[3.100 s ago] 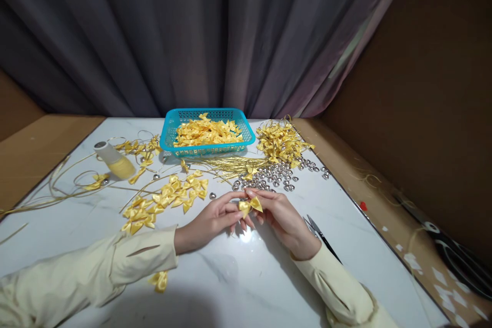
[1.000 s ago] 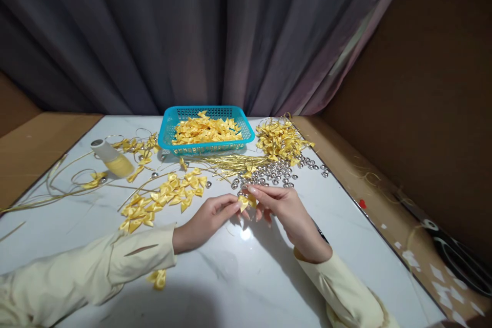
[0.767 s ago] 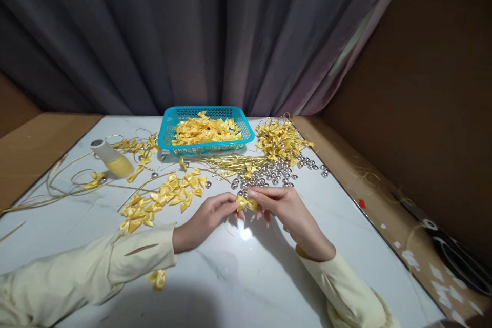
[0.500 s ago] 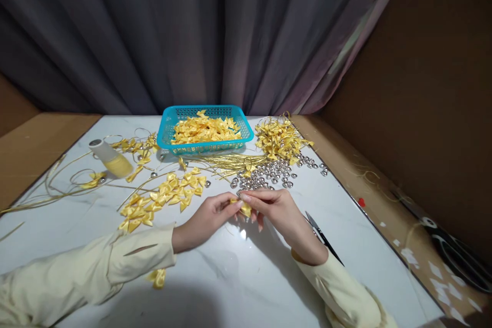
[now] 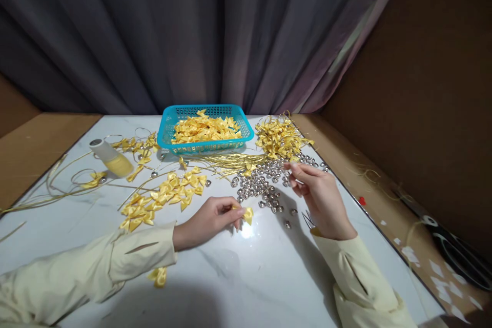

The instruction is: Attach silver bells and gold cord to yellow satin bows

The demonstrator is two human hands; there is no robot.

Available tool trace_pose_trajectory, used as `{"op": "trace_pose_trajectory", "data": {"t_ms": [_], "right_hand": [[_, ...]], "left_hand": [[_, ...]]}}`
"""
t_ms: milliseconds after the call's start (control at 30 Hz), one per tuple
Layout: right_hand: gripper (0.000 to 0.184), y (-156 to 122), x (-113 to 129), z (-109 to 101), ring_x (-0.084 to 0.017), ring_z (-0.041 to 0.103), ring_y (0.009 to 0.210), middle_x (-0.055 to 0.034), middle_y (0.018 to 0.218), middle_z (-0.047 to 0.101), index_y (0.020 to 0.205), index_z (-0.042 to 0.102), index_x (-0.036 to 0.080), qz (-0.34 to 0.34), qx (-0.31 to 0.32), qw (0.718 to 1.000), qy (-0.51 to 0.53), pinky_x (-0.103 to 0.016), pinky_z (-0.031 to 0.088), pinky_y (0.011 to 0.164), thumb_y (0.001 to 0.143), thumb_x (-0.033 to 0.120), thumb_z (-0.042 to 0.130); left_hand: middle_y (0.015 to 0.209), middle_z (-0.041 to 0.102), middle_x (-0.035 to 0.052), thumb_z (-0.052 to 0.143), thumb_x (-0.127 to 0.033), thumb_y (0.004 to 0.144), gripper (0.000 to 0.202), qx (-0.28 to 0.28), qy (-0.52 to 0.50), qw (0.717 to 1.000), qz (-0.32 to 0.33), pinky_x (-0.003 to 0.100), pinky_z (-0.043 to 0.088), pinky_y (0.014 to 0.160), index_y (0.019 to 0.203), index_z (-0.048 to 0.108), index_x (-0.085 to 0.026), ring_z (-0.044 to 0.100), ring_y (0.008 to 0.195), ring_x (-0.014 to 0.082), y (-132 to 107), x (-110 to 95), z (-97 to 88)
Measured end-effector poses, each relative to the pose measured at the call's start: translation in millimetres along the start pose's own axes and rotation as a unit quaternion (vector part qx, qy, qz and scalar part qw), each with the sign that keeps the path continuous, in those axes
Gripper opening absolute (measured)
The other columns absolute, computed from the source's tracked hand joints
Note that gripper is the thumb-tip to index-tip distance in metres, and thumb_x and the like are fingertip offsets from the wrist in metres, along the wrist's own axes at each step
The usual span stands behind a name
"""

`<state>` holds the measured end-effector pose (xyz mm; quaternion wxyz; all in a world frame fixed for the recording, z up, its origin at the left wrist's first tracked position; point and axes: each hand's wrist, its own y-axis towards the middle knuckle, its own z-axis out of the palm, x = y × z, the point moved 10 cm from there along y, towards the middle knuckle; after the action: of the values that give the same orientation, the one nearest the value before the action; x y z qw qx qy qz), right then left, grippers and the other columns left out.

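My left hand point(image 5: 217, 219) is closed in a pinch on a small yellow satin bow point(image 5: 248, 214), which sticks out beyond the fingertips above the white tabletop. My right hand point(image 5: 317, 189) is raised to the right, thumb and index finger pressed together; whatever they hold, if anything, is too small to make out. Behind and below that hand lie several silver bells point(image 5: 265, 187), loosely scattered. To the left of my left hand spreads a group of yellow bows point(image 5: 175, 188). Gold cords point(image 5: 234, 162) lie in a bundle beyond the bells.
A blue basket point(image 5: 205, 149) full of bows stands at the back. Right of it is a heap of corded bows point(image 5: 280, 136). A white-capped bottle point(image 5: 111, 158) leans at left. Small scissors point(image 5: 307, 220) lie partly under my right wrist; large black-handled scissors point(image 5: 457, 251) rest at far right.
My right hand has left the bow and moved up and to the right, uncovering more bells. My left hand keeps the bow in nearly the same place.
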<state>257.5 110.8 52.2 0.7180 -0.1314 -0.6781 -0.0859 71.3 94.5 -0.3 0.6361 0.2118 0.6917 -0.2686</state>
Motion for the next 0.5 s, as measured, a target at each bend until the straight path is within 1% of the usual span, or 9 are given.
{"op": "trace_pose_trajectory", "data": {"t_ms": [67,133,233,333,433,500], "right_hand": [[0.023,5,-1,-10,-0.008,0.037,0.048,-0.0017,0.061,0.055,0.070,0.072,0.014,0.012,-0.018,1.000,0.020,-0.024,0.022,0.041,0.062,0.035,0.076],[0.024,8,-4,-11,-0.006,0.035,0.046,-0.0013,0.060,0.055,0.070,0.072,0.014,0.023,-0.010,0.999,0.027,-0.023,0.020,0.040,0.061,0.035,0.077],[0.025,10,-10,-5,-0.004,0.034,0.044,-0.0039,0.073,0.061,0.071,0.072,0.013,0.040,0.030,0.998,0.029,-0.022,0.018,0.038,0.062,0.036,0.077],[0.023,8,-12,2,-0.002,0.035,0.043,-0.0054,0.086,0.065,0.072,0.071,0.014,0.053,0.061,0.996,0.045,-0.020,0.022,0.036,0.062,0.034,0.078],[0.022,5,-12,12,-0.002,0.037,0.041,-0.0034,0.079,0.067,0.073,0.070,0.015,0.075,0.104,0.989,0.072,-0.018,0.028,0.037,0.064,0.033,0.078],[0.021,2,-11,21,-0.002,0.037,0.039,-0.0018,0.074,0.067,0.074,0.070,0.015,0.085,0.141,0.982,0.088,-0.017,0.029,0.037,0.065,0.033,0.077]], "left_hand": [[0.060,0.057,0.0009,0.055,-0.041,0.085,0.032,0.000,-0.004,1.000,-0.003,0.025,0.040,0.058,0.069,0.059,-0.014,0.051,0.059,0.0123,1,1,-0.4],[0.058,0.054,-0.0003,0.054,-0.040,0.085,0.032,-0.001,-0.001,1.000,-0.002,0.025,0.039,0.057,0.066,0.057,-0.014,0.049,0.056,0.0114,1,2,-1.1],[0.057,0.053,-0.0007,0.054,-0.038,0.084,0.031,0.009,-0.013,1.000,-0.007,0.024,0.038,0.056,0.065,0.056,-0.013,0.048,0.055,0.0106,0,2,-0.3],[0.060,0.053,-0.0004,0.055,-0.037,0.084,0.030,0.007,-0.041,0.999,-0.009,0.022,0.038,0.054,0.066,0.056,-0.013,0.048,0.055,0.0095,0,3,-1.7],[0.065,0.056,0.0012,0.056,-0.036,0.083,0.029,0.009,-0.079,0.997,-0.010,0.020,0.034,0.045,0.066,0.056,-0.012,0.045,0.049,0.0071,0,5,-2.0],[0.065,0.058,0.0024,0.058,-0.035,0.082,0.027,0.015,-0.105,0.994,-0.020,0.019,0.032,0.040,0.069,0.056,-0.012,0.044,0.044,0.0060,0,8,-0.3]]}}
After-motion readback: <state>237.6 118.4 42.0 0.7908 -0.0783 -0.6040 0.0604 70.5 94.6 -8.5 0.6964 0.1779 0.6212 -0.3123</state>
